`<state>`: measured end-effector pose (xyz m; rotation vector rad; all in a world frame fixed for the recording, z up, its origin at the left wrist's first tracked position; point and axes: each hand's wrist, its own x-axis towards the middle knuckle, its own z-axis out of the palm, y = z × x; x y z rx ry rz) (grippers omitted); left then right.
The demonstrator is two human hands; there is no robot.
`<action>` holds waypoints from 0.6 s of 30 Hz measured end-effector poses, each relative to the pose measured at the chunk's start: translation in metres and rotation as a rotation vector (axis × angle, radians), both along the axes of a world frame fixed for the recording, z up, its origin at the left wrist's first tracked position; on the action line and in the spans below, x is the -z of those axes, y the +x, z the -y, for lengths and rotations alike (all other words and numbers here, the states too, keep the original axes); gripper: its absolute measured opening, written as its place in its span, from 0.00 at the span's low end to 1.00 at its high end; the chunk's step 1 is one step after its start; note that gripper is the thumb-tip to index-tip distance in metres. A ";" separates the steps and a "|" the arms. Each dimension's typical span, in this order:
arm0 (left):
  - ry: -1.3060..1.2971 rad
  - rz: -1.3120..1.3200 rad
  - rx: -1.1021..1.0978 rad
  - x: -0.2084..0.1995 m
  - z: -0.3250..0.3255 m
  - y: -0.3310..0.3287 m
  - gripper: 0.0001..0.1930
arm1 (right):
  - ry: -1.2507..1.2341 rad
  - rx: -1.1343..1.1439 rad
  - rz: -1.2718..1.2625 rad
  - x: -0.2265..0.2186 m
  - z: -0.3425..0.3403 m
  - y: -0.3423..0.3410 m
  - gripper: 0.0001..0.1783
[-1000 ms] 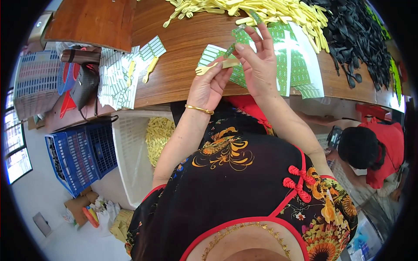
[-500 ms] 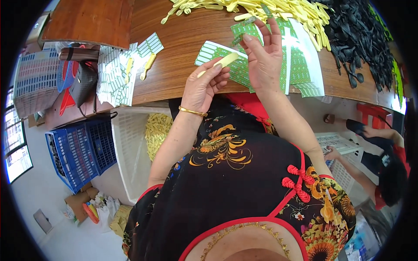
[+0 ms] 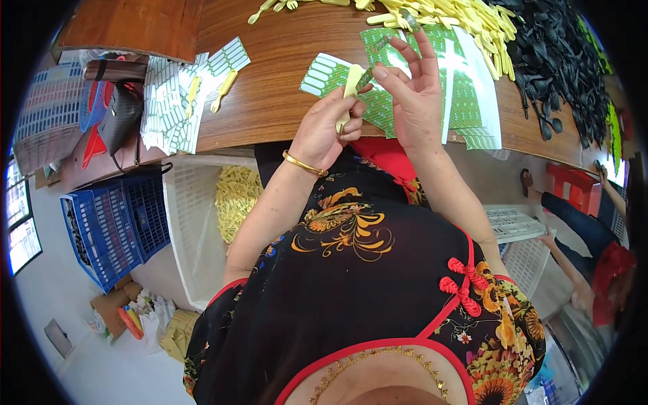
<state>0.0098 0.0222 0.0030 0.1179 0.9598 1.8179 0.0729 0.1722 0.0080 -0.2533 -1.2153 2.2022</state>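
Between the thumb and fingers of my left hand (image 3: 327, 128) is a piece of pale yellow plastic cutlery (image 3: 350, 84), held upright; its kind is partly hidden. My right hand (image 3: 415, 101) is close beside it, fingers spread. A small green sticker (image 3: 365, 79) clings to the right thumb's tip against the cutlery. More green stickers (image 3: 383, 43) hang from the tips of the other fingers. Below both hands, green sticker sheets (image 3: 466, 101) lie overlapping on the wooden table (image 3: 277, 74). One sheet end (image 3: 318, 75) shows peeled white outlines.
Yellow cutlery (image 3: 466, 27) is heaped at the far side, black spoons (image 3: 550, 67) at the right. Used sticker sheets (image 3: 169, 101) and two yellow forks (image 3: 224, 91) lie left. A white crate (image 3: 185, 236) and blue crate (image 3: 118, 229) stand below. Another person (image 3: 580, 263) is at right.
My left hand has turned the yellow cutlery from slanting to upright. The right thumb's sticker has come down against it. The person at right has shifted position.
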 end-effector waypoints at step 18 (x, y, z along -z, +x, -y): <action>0.113 0.163 -0.068 -0.003 0.004 0.005 0.22 | 0.063 -0.077 0.056 0.006 0.013 0.002 0.49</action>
